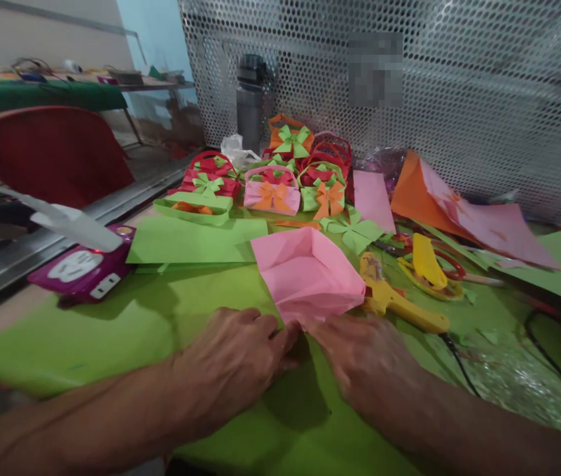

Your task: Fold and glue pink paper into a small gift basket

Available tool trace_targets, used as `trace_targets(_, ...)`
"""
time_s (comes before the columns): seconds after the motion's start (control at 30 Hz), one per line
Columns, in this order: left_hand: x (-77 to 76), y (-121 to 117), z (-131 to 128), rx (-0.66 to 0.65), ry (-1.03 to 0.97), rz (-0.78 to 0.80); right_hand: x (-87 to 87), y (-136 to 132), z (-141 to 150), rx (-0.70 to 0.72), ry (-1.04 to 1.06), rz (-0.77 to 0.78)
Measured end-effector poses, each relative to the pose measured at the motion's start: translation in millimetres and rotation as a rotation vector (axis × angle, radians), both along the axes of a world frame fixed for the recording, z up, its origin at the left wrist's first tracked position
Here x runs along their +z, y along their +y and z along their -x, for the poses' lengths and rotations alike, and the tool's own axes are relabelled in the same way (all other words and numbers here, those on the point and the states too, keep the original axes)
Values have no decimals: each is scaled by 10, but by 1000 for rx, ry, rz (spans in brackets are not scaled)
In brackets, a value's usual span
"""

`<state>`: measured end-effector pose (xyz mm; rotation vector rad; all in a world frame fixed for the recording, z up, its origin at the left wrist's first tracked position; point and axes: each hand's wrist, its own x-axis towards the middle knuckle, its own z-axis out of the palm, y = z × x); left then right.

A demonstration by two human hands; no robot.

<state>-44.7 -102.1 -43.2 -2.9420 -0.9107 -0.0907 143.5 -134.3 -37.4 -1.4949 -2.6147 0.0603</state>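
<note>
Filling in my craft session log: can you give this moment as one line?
left hand: pressing near edge of pink folded paper box | right hand: same edge | surface: green paper sheet | nearby: yellow glue gun

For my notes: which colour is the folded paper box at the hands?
Pink paper box, head view.

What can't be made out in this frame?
- Head view: fingertips of left hand and right hand at the pink folded paper are motion-blurred; grip unclear.
- Panel on the mesh wall: pixelated.
- Glue gun: nozzle hidden behind the paper.
- Shelf items, upper left: too small.
</note>
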Motion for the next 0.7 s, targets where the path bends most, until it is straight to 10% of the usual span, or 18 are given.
trace_targets(0.23,9,-2,-2,15,-11,25,-25,-110,56,234,-372,-302)
trace_targets(0.7,-32,-4,32,-64,-214,-73,1,-113,32,326,-287,-214)
